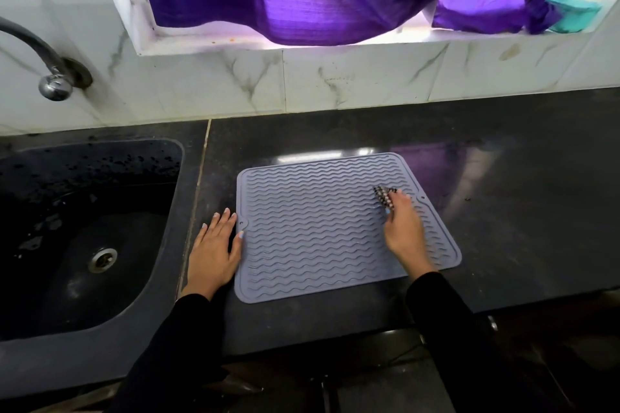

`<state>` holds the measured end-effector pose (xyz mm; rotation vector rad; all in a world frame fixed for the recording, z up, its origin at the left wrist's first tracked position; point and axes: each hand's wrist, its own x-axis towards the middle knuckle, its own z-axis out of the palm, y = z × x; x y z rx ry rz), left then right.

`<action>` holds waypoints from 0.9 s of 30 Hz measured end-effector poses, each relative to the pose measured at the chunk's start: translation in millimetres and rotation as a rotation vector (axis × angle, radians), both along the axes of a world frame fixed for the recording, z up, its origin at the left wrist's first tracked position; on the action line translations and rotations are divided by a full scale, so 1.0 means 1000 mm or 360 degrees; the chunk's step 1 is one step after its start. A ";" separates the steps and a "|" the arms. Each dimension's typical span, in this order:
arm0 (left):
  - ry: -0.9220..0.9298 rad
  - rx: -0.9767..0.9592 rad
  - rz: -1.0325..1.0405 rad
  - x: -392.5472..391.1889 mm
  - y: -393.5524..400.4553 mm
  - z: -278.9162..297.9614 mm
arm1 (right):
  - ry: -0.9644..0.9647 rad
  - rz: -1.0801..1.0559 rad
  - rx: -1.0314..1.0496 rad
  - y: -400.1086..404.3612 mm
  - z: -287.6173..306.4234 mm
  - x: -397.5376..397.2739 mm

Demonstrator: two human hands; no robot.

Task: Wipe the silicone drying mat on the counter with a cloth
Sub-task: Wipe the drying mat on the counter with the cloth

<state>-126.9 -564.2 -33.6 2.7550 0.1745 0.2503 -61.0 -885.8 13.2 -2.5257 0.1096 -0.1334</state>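
Right hand (402,228) reaching forward over the mat's right half, fingers curled in a grip on a small bunched checked cloth (384,197), pressed to the ridges near the right edge. Left hand (214,251) flat on the dark worktop (520,211), fingers straight and released, thumb touching the mat's left edge. Grey silicone drying mat (318,228) lying flat between both hands, right of the black sink (84,245).

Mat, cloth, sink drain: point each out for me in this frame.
mat (312,228), head view, ridged middle
cloth (384,197), head view, patterned bunch at the right hand's fingertips
sink drain (102,259), head view, metal strainer
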 end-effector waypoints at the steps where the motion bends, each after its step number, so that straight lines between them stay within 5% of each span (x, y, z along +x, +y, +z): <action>1: -0.0005 0.0002 -0.0002 0.000 0.000 0.000 | 0.0033 0.0074 -0.0175 0.003 -0.010 -0.001; 5: -0.0019 0.0010 -0.0004 0.001 -0.001 -0.002 | 0.0004 0.0149 -0.0668 0.008 -0.033 -0.006; 11: -0.0041 0.0039 0.0001 0.001 0.001 -0.002 | 0.0060 0.0245 -0.0382 -0.003 -0.023 0.000; 14: -0.0036 0.0050 0.0000 0.000 0.000 -0.002 | 0.0163 0.0076 0.0463 -0.018 -0.016 0.010; 17: -0.0017 0.0052 -0.0015 0.001 0.003 -0.002 | 0.0369 -0.0437 0.1950 -0.039 0.003 0.030; 19: -0.0013 0.0026 -0.0013 0.003 0.004 0.001 | 0.0307 -0.0690 0.2326 -0.048 0.008 0.043; 21: -0.0030 -0.0014 0.0013 0.008 0.003 0.005 | 0.0105 -0.0687 0.2037 -0.041 0.013 0.054; 24: -0.0011 -0.0035 0.0043 0.021 0.004 0.009 | -0.0084 -0.0401 0.0833 -0.019 0.010 0.056; 27: 0.0087 0.0003 0.0069 0.038 0.012 0.007 | 0.0032 0.0027 -0.0026 -0.002 -0.016 0.051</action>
